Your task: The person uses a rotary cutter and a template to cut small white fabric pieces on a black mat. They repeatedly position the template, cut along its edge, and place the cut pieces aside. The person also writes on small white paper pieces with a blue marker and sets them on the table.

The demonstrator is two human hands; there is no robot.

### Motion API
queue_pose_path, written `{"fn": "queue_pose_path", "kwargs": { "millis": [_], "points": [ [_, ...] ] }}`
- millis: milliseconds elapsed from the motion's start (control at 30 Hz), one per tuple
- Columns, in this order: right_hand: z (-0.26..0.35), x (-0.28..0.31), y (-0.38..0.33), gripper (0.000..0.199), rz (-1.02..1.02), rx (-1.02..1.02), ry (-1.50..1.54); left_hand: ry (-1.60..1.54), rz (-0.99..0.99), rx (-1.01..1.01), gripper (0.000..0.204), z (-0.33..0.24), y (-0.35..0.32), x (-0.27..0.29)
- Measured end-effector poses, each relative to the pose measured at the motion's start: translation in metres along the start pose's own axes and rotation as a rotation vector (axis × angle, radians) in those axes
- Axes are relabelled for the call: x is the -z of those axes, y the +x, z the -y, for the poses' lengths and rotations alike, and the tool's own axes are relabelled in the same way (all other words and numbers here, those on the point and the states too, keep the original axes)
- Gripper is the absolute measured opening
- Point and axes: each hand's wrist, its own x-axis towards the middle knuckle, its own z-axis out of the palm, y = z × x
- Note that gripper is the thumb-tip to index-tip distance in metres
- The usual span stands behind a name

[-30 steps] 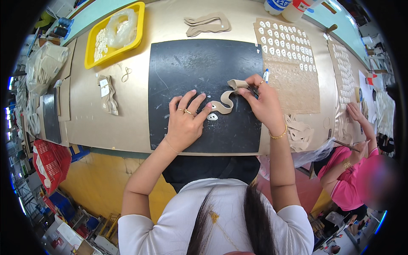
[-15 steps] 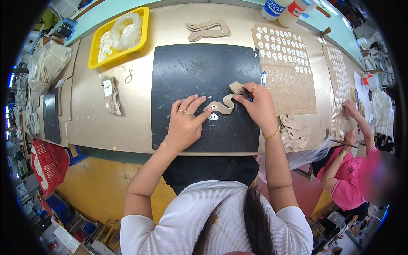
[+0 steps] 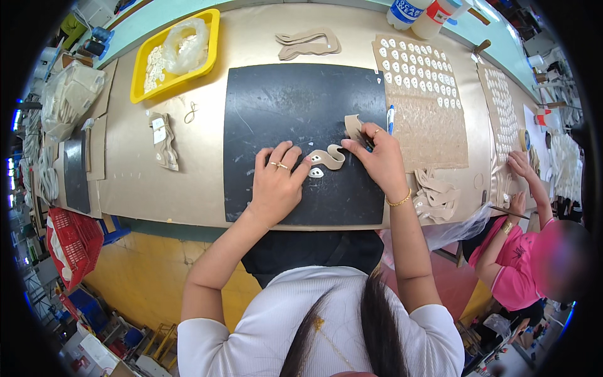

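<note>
A curved beige strip [image 3: 334, 164] lies in a bend on the black cutting mat [image 3: 276, 94]; its left end has small dark holes. My left hand [image 3: 276, 182] rests on the mat with fingers spread, one fingertip touching that end. Just below it is a white oval piece with holes [image 3: 316, 173]. My right hand [image 3: 384, 160] is closed on the strip, whose other end [image 3: 353, 124] stands up beside the fingers. Something dark and blue shows under those fingers, too hidden to name.
A yellow tray [image 3: 139, 75] of white pieces stands at the back left. Rows of white pieces cover a brown board [image 3: 427, 135] at right, beside a pen [image 3: 391, 119]. Beige strips [image 3: 434, 196] are piled near right. A co-worker's hand [image 3: 520, 164] is farther right.
The strip's upright end has risen slightly and turned more upright, and its middle bend has tightened. My left hand has shifted slightly right; my right hand stays near the same spot.
</note>
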Motion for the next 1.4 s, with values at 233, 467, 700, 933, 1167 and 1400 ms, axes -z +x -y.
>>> {"fn": "queue_pose_path", "kwargs": {
  "millis": [233, 467, 700, 933, 1167, 1400],
  "points": [
    [-0.007, 0.000, -0.004, 0.034, 0.088, 0.011, 0.037, -0.162, 0.042, 0.042, 0.031, 0.009, 0.007, -0.002],
    [0.002, 0.009, -0.002, 0.028, 0.096, -0.055, 0.033, -0.100, 0.076, -0.012, 0.040, 0.008, 0.003, -0.001],
    [-0.014, 0.016, -0.006, 0.024, 0.109, -0.092, 0.115, -0.106, 0.091, -0.035, 0.042, 0.006, 0.005, 0.000],
    [-0.019, 0.021, 0.002, 0.022, -0.085, -0.075, 0.180, -0.053, 0.058, -0.024, 0.044, 0.003, 0.004, -0.005],
    [-0.010, 0.013, 0.008, 0.021, -0.108, -0.057, 0.195, 0.046, 0.052, -0.010, 0.053, -0.001, 0.011, -0.009],
    [-0.019, 0.017, 0.011, 0.019, -0.195, -0.048, 0.323, -0.020, 0.060, -0.045, 0.057, 0.005, 0.029, -0.015]
  ]
}}
